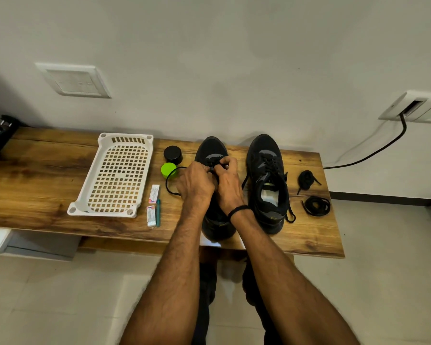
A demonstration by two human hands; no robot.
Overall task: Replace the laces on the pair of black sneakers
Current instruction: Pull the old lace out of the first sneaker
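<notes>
Both your left hand [195, 181] and right hand [228, 180] pinch the lace [166, 181] at the toe eyelets of the centre sneaker [210, 148]; tug unevenly and one end may finish too short.

One wide head-worn camera looks steeply down from close above the brown wood-grain tabletop [35, 183], facing the pale wall [209, 58] behind its far edge.

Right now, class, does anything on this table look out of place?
Nothing is spilled or damaged. Only loose ends: the right-hand sneaker has untied laces trailing onto the table, and a lace strays toward the green lid.
</notes>
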